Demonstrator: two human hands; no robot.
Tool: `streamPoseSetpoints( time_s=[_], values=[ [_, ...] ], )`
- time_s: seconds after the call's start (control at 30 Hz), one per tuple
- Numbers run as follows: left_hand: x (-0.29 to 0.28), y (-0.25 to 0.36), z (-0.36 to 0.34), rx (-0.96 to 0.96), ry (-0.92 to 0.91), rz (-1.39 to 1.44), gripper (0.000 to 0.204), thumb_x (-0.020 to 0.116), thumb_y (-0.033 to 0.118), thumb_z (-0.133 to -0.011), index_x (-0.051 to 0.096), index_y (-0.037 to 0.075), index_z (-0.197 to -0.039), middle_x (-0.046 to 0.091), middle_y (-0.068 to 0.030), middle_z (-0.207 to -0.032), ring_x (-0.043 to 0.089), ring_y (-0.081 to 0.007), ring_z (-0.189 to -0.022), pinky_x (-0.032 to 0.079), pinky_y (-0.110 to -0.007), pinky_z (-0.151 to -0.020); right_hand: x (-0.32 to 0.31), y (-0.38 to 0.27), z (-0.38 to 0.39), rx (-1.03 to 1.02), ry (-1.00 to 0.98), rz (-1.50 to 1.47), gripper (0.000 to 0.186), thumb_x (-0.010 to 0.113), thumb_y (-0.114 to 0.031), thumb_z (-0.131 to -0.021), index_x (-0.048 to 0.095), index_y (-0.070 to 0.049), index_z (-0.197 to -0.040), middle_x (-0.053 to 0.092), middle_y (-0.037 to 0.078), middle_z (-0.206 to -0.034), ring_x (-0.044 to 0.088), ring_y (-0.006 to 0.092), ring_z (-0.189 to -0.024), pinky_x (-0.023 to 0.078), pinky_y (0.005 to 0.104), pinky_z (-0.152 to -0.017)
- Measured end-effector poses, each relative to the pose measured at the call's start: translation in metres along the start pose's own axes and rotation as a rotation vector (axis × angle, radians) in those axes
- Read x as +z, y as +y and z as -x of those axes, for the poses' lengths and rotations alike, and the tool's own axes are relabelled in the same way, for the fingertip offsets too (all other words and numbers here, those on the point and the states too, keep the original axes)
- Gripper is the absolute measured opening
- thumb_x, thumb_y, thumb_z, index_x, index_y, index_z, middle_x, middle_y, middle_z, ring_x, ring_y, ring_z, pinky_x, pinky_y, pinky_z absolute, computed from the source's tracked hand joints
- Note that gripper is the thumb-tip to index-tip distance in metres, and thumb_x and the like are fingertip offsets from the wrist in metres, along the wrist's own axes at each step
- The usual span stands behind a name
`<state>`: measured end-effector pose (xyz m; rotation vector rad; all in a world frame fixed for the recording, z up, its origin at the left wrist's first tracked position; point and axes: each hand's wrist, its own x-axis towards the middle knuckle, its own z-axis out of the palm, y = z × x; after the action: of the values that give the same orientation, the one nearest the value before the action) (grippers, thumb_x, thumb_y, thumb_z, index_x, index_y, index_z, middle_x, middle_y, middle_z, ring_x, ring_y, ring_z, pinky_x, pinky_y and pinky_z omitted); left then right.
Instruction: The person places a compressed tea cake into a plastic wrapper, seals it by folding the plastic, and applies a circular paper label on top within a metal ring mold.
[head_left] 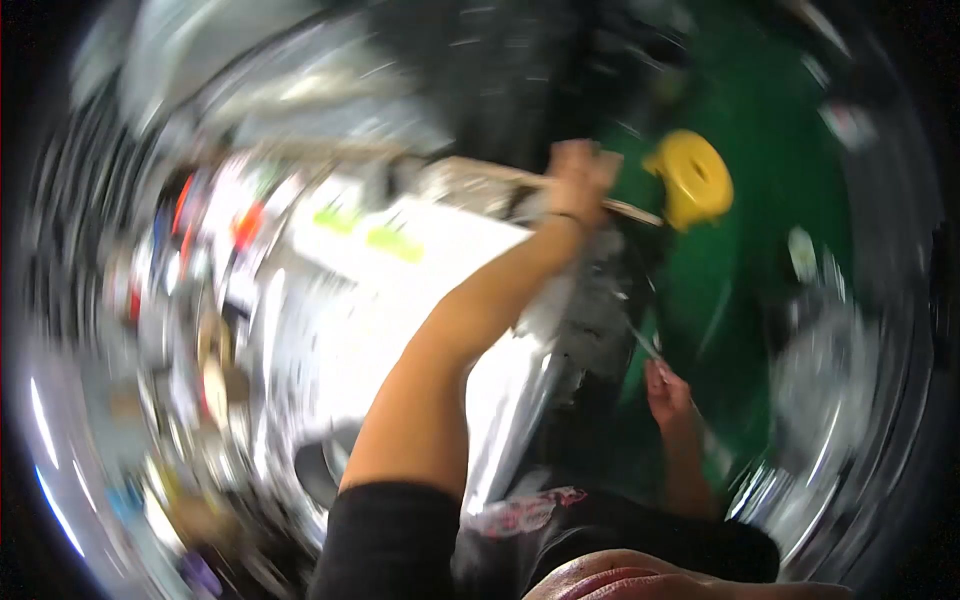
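Motion blur smears much of the head view. My left arm stretches across the white table top to its far right corner, where my left hand (578, 185) is at a thin pale strip (632, 211). Whether the hand grips this strip or only rests there cannot be told, as its fingers are smeared. Lower on the right, beside the table's side, my right hand (668, 393) is closed on a thin, light, stick-like thing (645, 340) that points up and away. Its exact kind is too blurred to make out.
A yellow stool (697, 180) stands on the green floor (725, 290) beyond the table's right side. White sheets with green patches (395, 243) lie on the table. Cluttered shelves or goods (215, 360) fill the left, and clear wrapped bundles (300, 100) lie at the back.
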<state>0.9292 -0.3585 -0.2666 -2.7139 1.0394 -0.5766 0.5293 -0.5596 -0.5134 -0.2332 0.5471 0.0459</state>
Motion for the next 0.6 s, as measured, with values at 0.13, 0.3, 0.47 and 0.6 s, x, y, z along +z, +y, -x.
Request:
streamPoseSetpoints(
  time_s=[0.13,0.3,0.47,0.6],
  values=[
    [-0.215,0.031,0.067,-0.172,-0.361,0.784,0.084,0.05,0.081,-0.084,0.071,0.001,-0.071,0.069,-0.0198,-0.075,0.07,-0.0336,-0.076,0.055,-0.045,-0.067,0.272,-0.044,0.062,-0.748,0.039,0.65,0.032,0.062,0.001,-0.094,0.059,0.009,-0.125,0.065,0.017,-0.118,0.064,0.0243,-0.101,0.051,0.0375,-0.092],
    [-0.315,-0.028,0.224,-0.702,-0.517,2.257,0.074,0.056,0.068,-0.092,0.069,-0.003,-0.11,0.074,-0.0175,-0.097,0.072,-0.0291,-0.079,0.059,-0.04,-0.075,0.427,0.079,0.138,-0.413,-0.559,0.859,0.061,0.067,0.004,-0.087,0.04,0.005,-0.142,0.062,0.019,-0.121,0.067,0.0269,-0.084,0.057,0.0384,-0.068],
    [-0.338,-0.105,0.322,-1.213,0.493,2.153,0.041,0.078,0.001,-0.086,0.061,-0.008,-0.122,0.072,-0.0162,-0.11,0.072,-0.0238,-0.096,0.06,-0.036,-0.086,0.418,0.178,0.129,-0.002,-1.059,1.007,0.08,0.07,0.01,-0.084,0.031,-0.001,-0.153,0.051,0.016,-0.141,0.053,0.0272,-0.124,0.052,0.0368,-0.097],
    [-0.349,-0.161,0.464,-1.129,0.574,2.029,0.049,0.073,-0.001,-0.087,0.054,-0.008,-0.132,0.068,-0.0162,-0.122,0.07,-0.0244,-0.106,0.06,-0.036,-0.091,0.474,0.199,0.127,0.537,-0.748,0.138,0.063,0.051,-0.034,-0.104,0.032,-0.007,-0.157,0.041,0.014,-0.157,0.039,0.0318,-0.144,0.036,0.0456,-0.118]
  ],
)
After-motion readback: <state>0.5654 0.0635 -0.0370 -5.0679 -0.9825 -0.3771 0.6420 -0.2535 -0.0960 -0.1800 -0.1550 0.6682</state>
